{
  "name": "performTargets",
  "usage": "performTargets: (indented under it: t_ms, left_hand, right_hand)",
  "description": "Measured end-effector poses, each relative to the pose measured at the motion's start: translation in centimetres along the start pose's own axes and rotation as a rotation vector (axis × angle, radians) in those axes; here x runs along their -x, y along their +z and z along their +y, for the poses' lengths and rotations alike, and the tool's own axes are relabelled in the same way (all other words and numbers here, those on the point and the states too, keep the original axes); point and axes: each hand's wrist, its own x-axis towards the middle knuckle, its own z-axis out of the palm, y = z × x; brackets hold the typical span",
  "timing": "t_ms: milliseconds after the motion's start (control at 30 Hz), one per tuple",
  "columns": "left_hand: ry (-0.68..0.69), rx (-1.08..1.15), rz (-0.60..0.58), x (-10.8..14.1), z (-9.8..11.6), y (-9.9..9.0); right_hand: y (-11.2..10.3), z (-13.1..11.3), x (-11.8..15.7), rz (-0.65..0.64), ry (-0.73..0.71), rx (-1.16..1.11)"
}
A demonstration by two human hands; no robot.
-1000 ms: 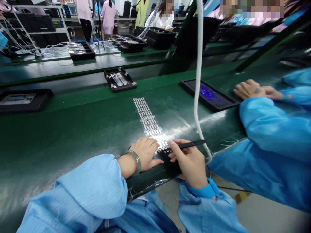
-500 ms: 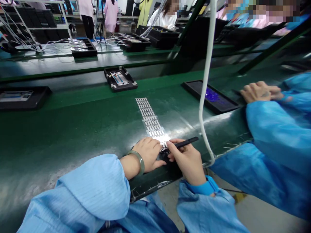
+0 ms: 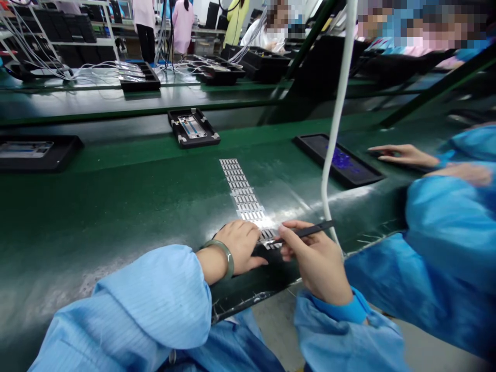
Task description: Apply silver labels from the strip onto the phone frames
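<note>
A long sheet of small pale rectangular stickers (image 3: 242,188) lies on the green bench, its near end reaching my hands. My left hand (image 3: 238,245) rests palm down beside that end, fingers stretched forward and thumb apart. Something dark shows under and around it, too hidden to name. In my right hand (image 3: 315,256) are black tweezers (image 3: 310,230), pinched between thumb and fingers. Their tip points left to the sheet's near end; whether it touches cannot be made out.
A white cable (image 3: 336,139) hangs down to the right of my right hand. Black trays stand around: one with blue bits (image 3: 349,168), one with a phone frame (image 3: 194,135), another (image 3: 64,160) at left. A co-worker's hand (image 3: 406,155) is at right.
My right hand with the tweezers has moved right, slightly away from my left hand, showing more of the sheet's near end. My left hand stays put. The co-worker's hands have shifted apart.
</note>
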Motion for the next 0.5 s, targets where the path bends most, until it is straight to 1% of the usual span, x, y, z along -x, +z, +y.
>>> performTargets:
  t_ms: [133, 233, 333, 400, 500]
  left_hand:
    - [-0.028, 0.172, 0.085, 0.1, -0.1, -0.2]
    - [-0.066, 0.347, 0.177, 1.0, 0.0, -1.4]
    - [-0.129, 0.524, 0.242, 2.7, 0.1, -3.1]
    - [-0.180, 0.618, 0.260, 3.9, 0.0, -4.0]
    - [-0.254, 0.705, 0.280, 5.4, -0.3, -4.9]
  right_hand:
    - [0.8, -1.4, 0.7, 0.017, -0.048, -0.117]
    - [2.2, -2.1, 1.4, 0.010, -0.102, -0.235]
    - [4.1, -2.2, 2.2, -0.040, -0.157, -0.312]
    - [5.4, -2.1, 2.5, -0.091, -0.181, -0.328]
    - [7.0, -2.2, 2.6, -0.168, -0.193, -0.326]
